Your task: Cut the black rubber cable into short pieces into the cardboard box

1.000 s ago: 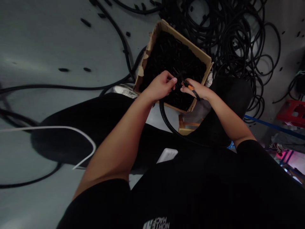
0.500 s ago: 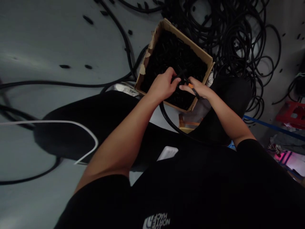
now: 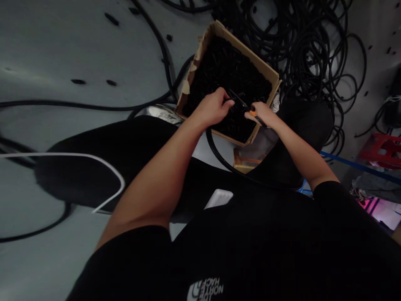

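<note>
My left hand point(image 3: 215, 106) is closed, thumb and fingers pinched together round a black hose point(image 3: 214, 151), though my own fingers hide the end of it. From under that hand the hose curves back towards me and over my lap. Just to the right of it, my right hand point(image 3: 262, 113) is wrapped round a pair of scissors point(image 3: 252, 113) with orange on the handle; the blades point away to the left, into the gap between my hands, and I cannot tell how far apart they are. Directly below both hands is a cardboard box point(image 3: 247, 54), its rim torn on the left side, full of small black pieces point(image 3: 219, 62). Nearer to me than my hands, a white object point(image 3: 219, 197) rests at my lap, and a bit of wooden frame point(image 3: 246, 163) shows under the box's near corner. Beyond my right hand a big tangle of black hoses point(image 3: 300, 58) spreads over the grey floor point(image 3: 62, 54). Well to the left of my left hand, a few loose black bits point(image 3: 78, 81) lie about, and a white cable point(image 3: 62, 154) crosses over my leg. Far off to the right of my right hand is a red stool point(image 3: 382, 148).
</note>
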Available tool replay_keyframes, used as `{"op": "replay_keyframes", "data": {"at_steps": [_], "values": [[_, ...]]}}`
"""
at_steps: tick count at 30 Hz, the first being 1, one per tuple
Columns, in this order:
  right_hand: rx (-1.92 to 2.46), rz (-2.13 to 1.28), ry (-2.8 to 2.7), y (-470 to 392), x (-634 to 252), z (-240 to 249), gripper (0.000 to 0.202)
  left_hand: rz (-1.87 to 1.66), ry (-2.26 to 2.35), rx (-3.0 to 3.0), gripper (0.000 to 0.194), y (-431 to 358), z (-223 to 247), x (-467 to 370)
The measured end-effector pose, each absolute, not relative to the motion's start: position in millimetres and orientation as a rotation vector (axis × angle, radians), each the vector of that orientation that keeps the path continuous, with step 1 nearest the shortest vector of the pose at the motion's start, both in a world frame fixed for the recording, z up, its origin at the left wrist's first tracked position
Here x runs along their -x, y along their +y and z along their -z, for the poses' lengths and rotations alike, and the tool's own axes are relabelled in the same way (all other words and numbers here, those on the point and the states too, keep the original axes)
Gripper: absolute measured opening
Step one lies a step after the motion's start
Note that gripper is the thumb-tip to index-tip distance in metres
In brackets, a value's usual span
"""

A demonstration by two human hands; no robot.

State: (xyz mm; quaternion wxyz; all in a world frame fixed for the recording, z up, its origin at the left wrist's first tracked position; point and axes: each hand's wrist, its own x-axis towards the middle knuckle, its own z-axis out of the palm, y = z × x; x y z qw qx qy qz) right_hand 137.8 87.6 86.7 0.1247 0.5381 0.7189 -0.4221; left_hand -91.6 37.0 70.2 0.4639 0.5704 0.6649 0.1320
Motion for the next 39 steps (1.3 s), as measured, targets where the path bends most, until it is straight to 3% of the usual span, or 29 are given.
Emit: {"op": "replay_keyframes", "data": {"at_steps": [6,11,17,24,26,32,39], "values": [[-1.570,1.029,2.036,81.2,-134.5,-96.2,0.014,-0.162,1.672,-1.458,0.040,35.9,-72.5,84.5],[-1.556,0.992,2.027,79.8,-134.6,-105.5,0.026,-0.182,1.681,-1.438,0.037,33.0,-65.8,82.2],[-1.539,1.272,1.831,78.2,-137.8,-102.2,0.044,-0.384,1.624,-1.349,0.033,36.3,-54.2,84.9],[-1.587,1.513,2.008,80.5,-144.9,-85.9,0.017,-0.723,1.347,-0.869,0.035,38.4,-68.7,83.7],[-1.598,1.520,2.096,83.9,-146.7,-85.9,0.019,-0.742,1.334,-0.813,0.033,38.0,-79.1,84.0],[-1.453,1.375,2.224,90.6,-145.4,-90.6,0.027,-0.737,1.302,-0.773,0.012,37.3,-94.7,85.9],[-1.300,1.172,2.368,91.4,-143.8,-88.3,0.046,-0.564,1.264,-0.885,0.013,33.8,-90.3,82.7]]}}
